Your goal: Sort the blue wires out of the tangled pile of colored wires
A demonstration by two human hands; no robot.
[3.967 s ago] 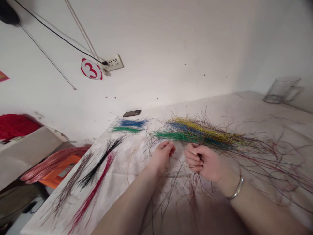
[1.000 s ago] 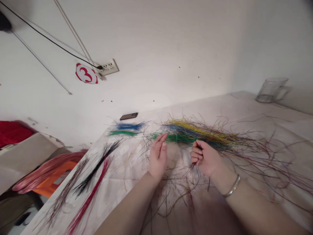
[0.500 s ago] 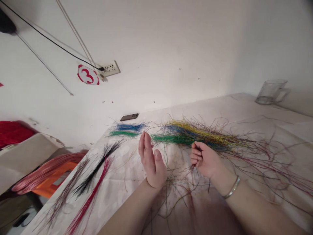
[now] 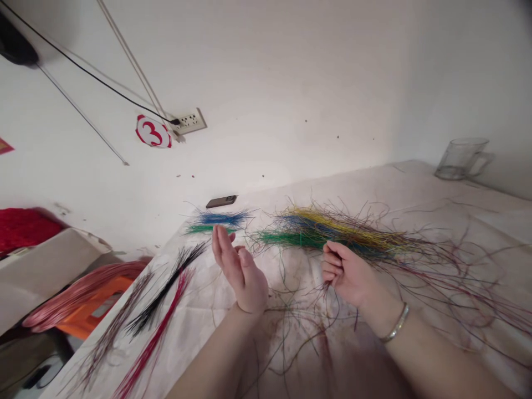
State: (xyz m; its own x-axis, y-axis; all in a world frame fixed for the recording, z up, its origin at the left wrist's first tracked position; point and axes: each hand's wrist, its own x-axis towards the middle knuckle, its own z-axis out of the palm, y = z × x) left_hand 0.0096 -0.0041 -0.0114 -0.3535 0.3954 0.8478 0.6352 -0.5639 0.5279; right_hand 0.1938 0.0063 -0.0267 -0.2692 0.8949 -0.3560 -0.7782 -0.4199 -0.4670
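My left hand (image 4: 240, 274) is raised over the table with its fingers stretched out, near the small green wire bundle (image 4: 198, 228) and the blue wire bundle (image 4: 220, 218). No wire can be made out in it. Closed with curled fingers, my right hand (image 4: 347, 275) has a few thin dark wires (image 4: 330, 289) trailing from under it. Just behind that hand spreads a tangled heap of yellow wires (image 4: 332, 221), blue wires and green wires (image 4: 286, 239). Loose wire strands (image 4: 286, 327) lie on the cloth between my forearms.
At the left lie a black wire bundle (image 4: 160, 296), a red wire bundle (image 4: 164, 321) and a brownish wire bundle (image 4: 106, 343). A phone (image 4: 220, 201) rests by the wall. A glass mug (image 4: 459, 159) stands far right. Pink wire coils (image 4: 83, 293) sit on an orange stool (image 4: 97, 310).
My left hand has moved left, away from my right hand, toward the small green and blue bundles. My right hand stays closed in nearly the same place.
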